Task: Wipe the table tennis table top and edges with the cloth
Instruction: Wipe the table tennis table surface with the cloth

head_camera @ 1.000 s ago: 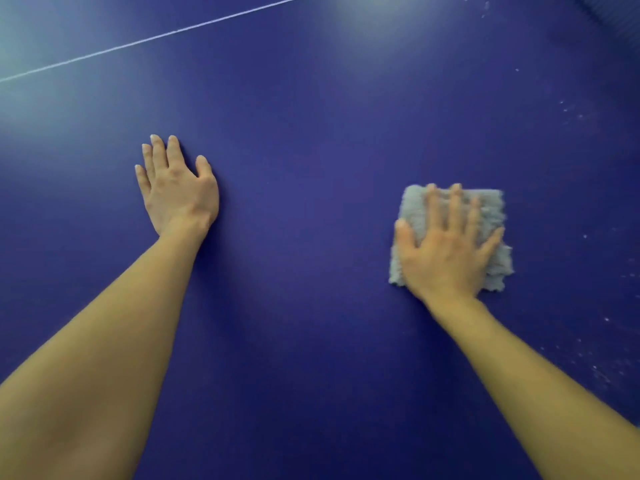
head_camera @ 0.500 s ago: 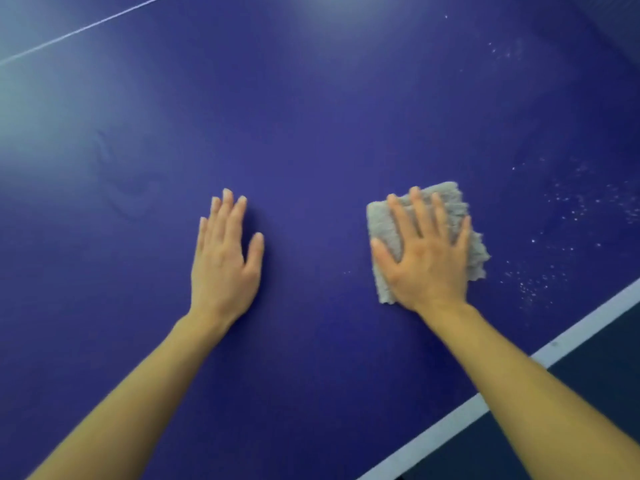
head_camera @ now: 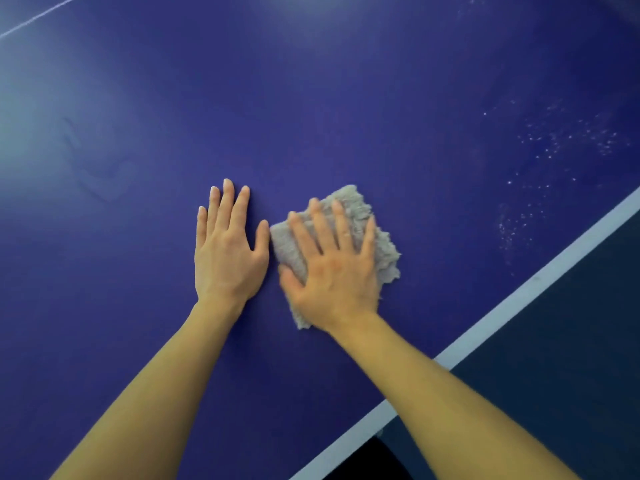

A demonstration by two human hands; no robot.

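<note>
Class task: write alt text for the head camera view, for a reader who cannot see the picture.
A person's right hand presses a grey cloth flat on a blue table tennis table, with the left hand lying flat on the top just beside it. White specks dot the surface to the right, near the white edge line.

I see a dark blue table tennis table top (head_camera: 346, 98) with a white stripe (head_camera: 519, 296) along its near right edge. A fluffy grey cloth (head_camera: 381, 244) lies on it under a flat right hand (head_camera: 336, 271). A left hand (head_camera: 227, 258) rests flat just beside the cloth. White specks (head_camera: 568, 140) dot the surface to the right.
</note>
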